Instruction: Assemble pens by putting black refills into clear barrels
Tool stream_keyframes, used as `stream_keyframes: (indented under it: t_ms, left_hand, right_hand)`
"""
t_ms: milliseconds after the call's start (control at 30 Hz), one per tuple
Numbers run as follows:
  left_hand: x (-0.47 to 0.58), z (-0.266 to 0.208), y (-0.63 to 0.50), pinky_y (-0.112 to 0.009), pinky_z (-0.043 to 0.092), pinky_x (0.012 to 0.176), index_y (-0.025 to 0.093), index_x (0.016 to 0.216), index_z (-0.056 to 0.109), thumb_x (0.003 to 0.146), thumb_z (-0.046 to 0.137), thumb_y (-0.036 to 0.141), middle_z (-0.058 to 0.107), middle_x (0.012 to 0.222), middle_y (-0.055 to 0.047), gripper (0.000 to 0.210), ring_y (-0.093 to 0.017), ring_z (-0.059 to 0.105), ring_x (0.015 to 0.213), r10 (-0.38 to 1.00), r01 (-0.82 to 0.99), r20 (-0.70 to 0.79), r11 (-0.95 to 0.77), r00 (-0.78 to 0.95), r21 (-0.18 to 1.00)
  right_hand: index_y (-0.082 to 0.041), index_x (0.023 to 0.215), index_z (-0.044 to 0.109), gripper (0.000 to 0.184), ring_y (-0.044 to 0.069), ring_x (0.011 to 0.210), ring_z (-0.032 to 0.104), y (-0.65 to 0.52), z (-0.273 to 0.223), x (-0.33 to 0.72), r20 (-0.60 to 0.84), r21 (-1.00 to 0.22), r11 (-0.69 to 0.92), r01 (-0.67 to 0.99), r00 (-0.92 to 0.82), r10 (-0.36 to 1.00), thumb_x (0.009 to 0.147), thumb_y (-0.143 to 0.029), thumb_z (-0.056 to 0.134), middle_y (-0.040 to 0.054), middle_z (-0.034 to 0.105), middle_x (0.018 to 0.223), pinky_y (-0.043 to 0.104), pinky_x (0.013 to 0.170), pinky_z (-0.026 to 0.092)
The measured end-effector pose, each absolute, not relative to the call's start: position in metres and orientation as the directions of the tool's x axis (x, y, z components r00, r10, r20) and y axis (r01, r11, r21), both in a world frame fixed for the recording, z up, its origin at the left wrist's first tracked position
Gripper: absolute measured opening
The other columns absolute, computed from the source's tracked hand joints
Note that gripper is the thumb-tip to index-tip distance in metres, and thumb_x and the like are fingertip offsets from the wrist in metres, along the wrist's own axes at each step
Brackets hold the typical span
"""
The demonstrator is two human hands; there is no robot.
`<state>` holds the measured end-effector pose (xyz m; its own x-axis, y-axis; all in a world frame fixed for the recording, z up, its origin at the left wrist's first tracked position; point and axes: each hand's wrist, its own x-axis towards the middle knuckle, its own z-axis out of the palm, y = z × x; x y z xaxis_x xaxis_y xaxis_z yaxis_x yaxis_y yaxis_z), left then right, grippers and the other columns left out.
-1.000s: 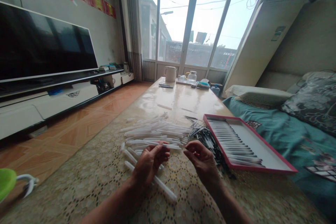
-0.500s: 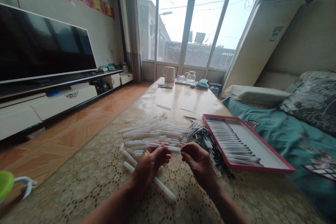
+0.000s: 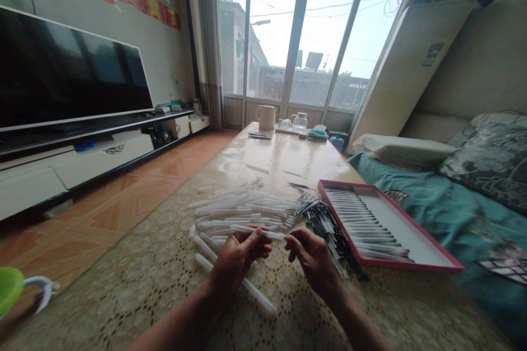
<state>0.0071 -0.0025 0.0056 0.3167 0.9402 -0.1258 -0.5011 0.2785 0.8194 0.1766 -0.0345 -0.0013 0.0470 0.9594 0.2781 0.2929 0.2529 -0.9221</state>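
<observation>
- Spreading under both hands, the table (image 3: pixel 135 285) wears a patterned lace cover; nothing on it blocks the reach.
- Lying just right of the right hand (image 3: pixel 313 258), a red-edged tray (image 3: pixel 411 241) holds finished pieces in a row.
- Resting just beyond the fingers, a heap of white tubes (image 3: pixel 242 209) sits beside a pile of dark refills (image 3: pixel 327 225).
- Pinching one white tube (image 3: pixel 272 235) at mid-length, the left hand (image 3: pixel 239 258) steadies it while the right pinches its end; it looks light, stiff, smooth, likely slippery.
</observation>
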Motion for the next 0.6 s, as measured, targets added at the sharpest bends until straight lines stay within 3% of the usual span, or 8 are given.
stream_keyframes:
  t_ms: [133, 333, 433, 600]
  left_hand:
    - [0.0080, 0.0053, -0.0026, -0.020, 0.049, 0.051, 0.012, 0.080, 0.069, 0.062, 0.078, 0.035, 0.071, 0.064, -0.005, 0.031, -0.013, 0.064, 0.055, 0.936, -0.495, -0.110, 0.274, 0.334, 0.824]
    - [0.0062, 0.0053, -0.0023, -0.020, 0.048, 0.052, 0.011, 0.080, 0.069, 0.061, 0.079, 0.034, 0.071, 0.065, -0.004, 0.031, -0.012, 0.063, 0.055, 0.948, -0.507, -0.160, 0.285, 0.276, 0.813]
    - [0.0059, 0.0060, -0.0031, -0.020, 0.048, 0.052, 0.012, 0.080, 0.068, 0.061, 0.079, 0.033, 0.071, 0.065, -0.004, 0.030, -0.012, 0.063, 0.055, 0.945, -0.506, -0.156, 0.288, 0.288, 0.813]
    - [0.0063, 0.0034, -0.0015, -0.020, 0.047, 0.050, 0.012, 0.079, 0.069, 0.063, 0.078, 0.035, 0.071, 0.063, -0.005, 0.029, -0.012, 0.062, 0.053, 0.933, -0.501, -0.132, 0.294, 0.335, 0.814]
  right_hand:
    - [-0.016, 0.066, 0.053, 0.041, 0.010, 0.047, 0.051, -0.0335, -0.0056, 0.1763, 0.261, -0.926, 0.243, 0.288, 0.025, 0.965, 0.089, -0.048, 0.042, -0.0001, 0.053, 0.057, 0.021, 0.046, 0.040]
    - [-0.017, 0.091, 0.053, 0.029, 0.011, 0.050, 0.055, -0.0363, -0.0015, 0.1747, 0.269, -0.920, 0.261, 0.291, -0.014, 0.963, 0.089, -0.045, 0.045, 0.0005, 0.060, 0.067, 0.021, 0.048, 0.042]
    - [-0.018, 0.085, 0.052, 0.025, 0.010, 0.052, 0.056, -0.0374, -0.0010, 0.1746, 0.288, -0.899, 0.278, 0.338, -0.021, 0.957, 0.089, -0.042, 0.047, 0.0002, 0.060, 0.068, 0.021, 0.051, 0.043]
    - [-0.018, 0.066, 0.049, 0.041, 0.009, 0.045, 0.052, -0.0355, -0.0059, 0.1754, 0.268, -0.897, 0.265, 0.354, -0.041, 0.963, 0.093, -0.045, 0.034, -0.0008, 0.056, 0.057, 0.020, 0.047, 0.041]
